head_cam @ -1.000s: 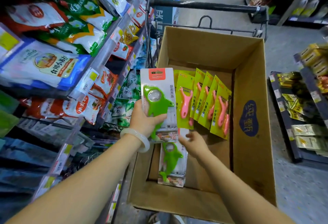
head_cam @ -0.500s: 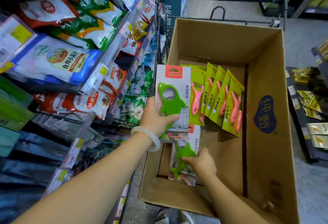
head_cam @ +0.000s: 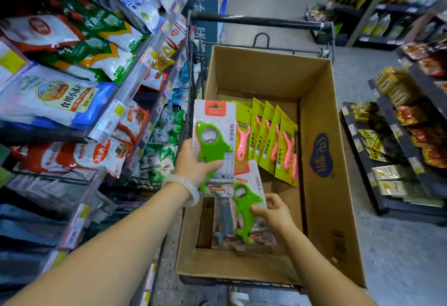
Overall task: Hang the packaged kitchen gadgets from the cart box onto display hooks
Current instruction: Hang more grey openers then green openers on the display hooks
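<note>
Green gadget pack (head_cam: 214, 136) upright above box (head_cam: 321, 184); second pack (head_cam: 246, 199) tilted inside; pink peeler packs (head_cam: 273, 141) leaning.

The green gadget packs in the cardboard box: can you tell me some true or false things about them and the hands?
1. The left hand holds a green gadget pack up above the cardboard box. True.
2. The right hand is empty and rests on the cart handle. False: its fingers grip a second green gadget pack down inside the box.
3. The pink peelers on yellow-green cards stand in a row in the box. True.
4. The box sits on the shop floor. False: it sits in a cart.
5. A pale bangle is on the left wrist. True.
</note>
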### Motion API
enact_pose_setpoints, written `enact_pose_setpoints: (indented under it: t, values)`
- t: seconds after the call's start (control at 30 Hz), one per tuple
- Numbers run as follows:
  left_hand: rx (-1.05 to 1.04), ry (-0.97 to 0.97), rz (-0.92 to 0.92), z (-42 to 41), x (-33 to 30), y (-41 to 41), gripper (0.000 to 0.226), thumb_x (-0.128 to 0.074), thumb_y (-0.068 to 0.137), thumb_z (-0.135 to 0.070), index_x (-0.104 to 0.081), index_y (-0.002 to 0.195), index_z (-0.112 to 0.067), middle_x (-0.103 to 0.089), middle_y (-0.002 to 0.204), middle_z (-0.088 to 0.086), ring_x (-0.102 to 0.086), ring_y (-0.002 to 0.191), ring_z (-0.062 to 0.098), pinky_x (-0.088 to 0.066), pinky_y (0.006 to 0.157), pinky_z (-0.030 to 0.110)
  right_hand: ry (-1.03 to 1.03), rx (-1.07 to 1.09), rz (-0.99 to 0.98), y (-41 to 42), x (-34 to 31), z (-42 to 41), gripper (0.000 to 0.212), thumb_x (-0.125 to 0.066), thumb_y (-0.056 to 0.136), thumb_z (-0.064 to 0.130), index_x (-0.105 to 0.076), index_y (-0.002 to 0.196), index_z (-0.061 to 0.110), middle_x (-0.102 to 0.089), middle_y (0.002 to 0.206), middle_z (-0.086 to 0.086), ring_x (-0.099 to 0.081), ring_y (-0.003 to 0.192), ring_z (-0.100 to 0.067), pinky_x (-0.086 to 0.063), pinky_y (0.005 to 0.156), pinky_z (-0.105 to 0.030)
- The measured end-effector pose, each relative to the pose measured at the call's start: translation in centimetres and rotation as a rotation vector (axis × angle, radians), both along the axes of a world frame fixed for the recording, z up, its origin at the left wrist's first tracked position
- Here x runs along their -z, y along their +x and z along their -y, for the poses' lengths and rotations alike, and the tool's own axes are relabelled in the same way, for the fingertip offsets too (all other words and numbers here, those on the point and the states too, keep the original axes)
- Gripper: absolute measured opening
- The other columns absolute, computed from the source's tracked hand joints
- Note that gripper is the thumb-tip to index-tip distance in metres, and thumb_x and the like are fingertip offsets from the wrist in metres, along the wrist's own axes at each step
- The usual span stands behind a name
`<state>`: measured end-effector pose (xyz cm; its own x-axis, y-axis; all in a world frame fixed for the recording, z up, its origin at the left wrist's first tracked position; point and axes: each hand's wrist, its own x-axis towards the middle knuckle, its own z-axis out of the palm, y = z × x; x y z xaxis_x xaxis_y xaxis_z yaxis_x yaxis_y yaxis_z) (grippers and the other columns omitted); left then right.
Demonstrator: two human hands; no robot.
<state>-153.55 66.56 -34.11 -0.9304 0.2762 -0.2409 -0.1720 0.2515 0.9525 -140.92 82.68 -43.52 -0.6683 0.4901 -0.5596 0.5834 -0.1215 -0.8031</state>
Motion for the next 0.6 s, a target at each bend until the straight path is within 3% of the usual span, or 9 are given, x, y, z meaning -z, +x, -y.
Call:
enact_pose_setpoints:
  t: [0.13,0.23,0.33,0.37,0.47,0.6]
  values:
    - [-0.025,-0.023,-0.017,0.1,-0.8,0.6,0.065,-0.078,0.069,-0.003,-0.043,0.125,-0.007,-0.056,0.125,0.010,-0.055,0.114,0.026,-0.048,0.095,0.039,-0.005,0.024,-0.053,0.9,-3.3,-2.0,0.026,-0.069,0.078,-0.003,-0.052,0.087,0.014,-0.067,0.102,-0.017,-0.066,0.086,-0.030,-0.053,0.082,-0.052]
    - [-0.036,0.029,-0.037,0.2,-2.6,1.3,0.071,-0.075,0.071,0.002,-0.038,0.131,-0.008,-0.053,0.130,0.009,-0.054,0.116,0.025,-0.047,0.094,0.034,-0.061,0.010,-0.148,0.5,-6.9,-3.2,0.029,-0.061,0.084,-0.004,-0.053,0.105,0.014,-0.066,0.101,-0.009,-0.066,0.084,-0.021,-0.056,0.069,-0.037]
    - [-0.058,0.052,-0.086,0.7,-4.5,2.4,0.082,-0.076,0.071,0.002,-0.029,0.137,-0.013,-0.049,0.134,0.006,-0.052,0.119,0.023,-0.044,0.102,0.041,-0.041,-0.022,-0.255,-0.6,-10.6,-3.7,0.037,-0.058,0.086,-0.004,-0.050,0.118,0.011,-0.065,0.099,-0.007,-0.064,0.083,-0.018,-0.055,0.060,-0.027]
    - [-0.070,0.054,-0.109,0.9,-5.1,2.8,0.083,-0.076,0.071,0.001,-0.029,0.137,-0.013,-0.048,0.134,0.005,-0.052,0.119,0.023,-0.043,0.102,0.041,-0.044,-0.037,-0.293,-0.9,-11.7,-3.6,0.034,-0.057,0.086,-0.004,-0.051,0.117,0.011,-0.066,0.097,-0.006,-0.065,0.082,-0.020,-0.056,0.060,-0.029]
    - [-0.135,0.067,-0.166,1.6,-7.2,4.8,0.083,-0.074,0.072,0.003,-0.028,0.139,-0.011,-0.047,0.135,0.004,-0.050,0.118,0.018,-0.042,0.097,0.031,-0.081,-0.118,-0.366,-1.7,-14.6,-3.0,0.026,-0.057,0.087,-0.002,-0.054,0.105,0.015,-0.067,0.101,-0.011,-0.066,0.092,-0.035,-0.055,0.079,-0.051]
    - [-0.239,0.086,-0.214,3.5,-9.1,8.6,0.083,-0.074,0.072,0.003,-0.028,0.139,-0.012,-0.046,0.136,0.004,-0.050,0.116,0.016,-0.043,0.096,0.031,-0.088,-0.279,-0.438,-1.2,-17.5,-1.3,0.025,-0.054,0.087,-0.009,-0.054,0.098,0.014,-0.066,0.094,-0.012,-0.065,0.078,-0.027,-0.057,0.065,-0.037]
